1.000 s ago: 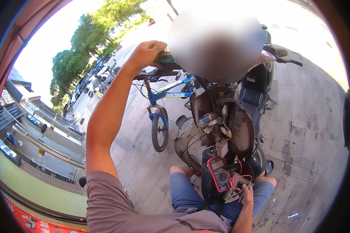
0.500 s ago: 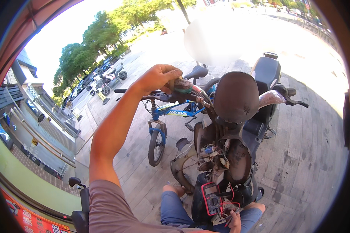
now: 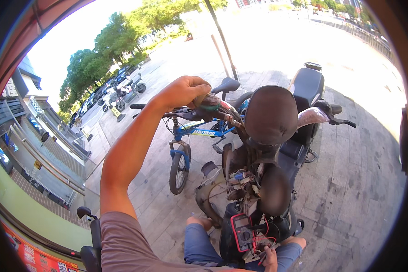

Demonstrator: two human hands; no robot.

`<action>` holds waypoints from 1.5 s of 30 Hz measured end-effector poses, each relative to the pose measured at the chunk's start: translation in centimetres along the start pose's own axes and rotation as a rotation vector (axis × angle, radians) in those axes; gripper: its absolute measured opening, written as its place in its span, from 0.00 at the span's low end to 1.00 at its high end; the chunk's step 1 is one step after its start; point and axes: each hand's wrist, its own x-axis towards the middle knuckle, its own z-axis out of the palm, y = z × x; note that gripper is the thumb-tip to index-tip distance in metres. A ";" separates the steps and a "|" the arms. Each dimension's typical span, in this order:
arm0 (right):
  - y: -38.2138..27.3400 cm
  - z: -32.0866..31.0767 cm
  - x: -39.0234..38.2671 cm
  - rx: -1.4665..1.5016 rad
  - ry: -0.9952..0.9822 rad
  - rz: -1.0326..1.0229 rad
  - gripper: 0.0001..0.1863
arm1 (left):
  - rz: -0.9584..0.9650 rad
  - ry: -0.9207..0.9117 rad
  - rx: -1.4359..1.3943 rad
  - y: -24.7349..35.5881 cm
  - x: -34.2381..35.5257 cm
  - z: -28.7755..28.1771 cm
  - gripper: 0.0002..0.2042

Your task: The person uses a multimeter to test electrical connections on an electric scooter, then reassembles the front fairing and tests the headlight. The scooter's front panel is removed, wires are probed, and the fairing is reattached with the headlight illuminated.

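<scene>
1. Since one second ago, the view has shifted: scooter (image 3: 289,158) and meter (image 3: 243,233) now sit lower in frame, and the seat (image 3: 309,84) shows clearly behind the dark cowl (image 3: 272,113).
2. Left hand (image 3: 181,94): clamped on the end of the handlebar (image 3: 209,103), thumb on top, arm stretched forward. Its place on the bar matches both earlier frames.
3. Right hand (image 3: 270,259): fingers together on a probe (image 3: 261,261), low beside the meter. Whether a second probe is in the same grasp, cannot tell. What the tip touches, if anything, cannot tell.
4. Meter: red-rimmed, dark-faced, lying tilted on the black mudguard (image 3: 226,242) between the person's knees. Red lead (image 3: 266,238) loops at its right.
5. Scooter: front opened up, wires (image 3: 241,178) and connectors exposed below the cowl. Clear wrap (image 3: 313,116) covers part of the bar at the person's right.
6. Surroundings: blue bicycle (image 3: 180,131) just beside the scooter at left; paving (image 3: 344,195) underneath; trees (image 3: 118,41) beyond.
</scene>
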 end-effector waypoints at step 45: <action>0.1 -0.3 0.2 0.032 -0.027 -0.060 0.10 | 0.018 -0.019 0.399 3.4 1.0 -0.1 0.19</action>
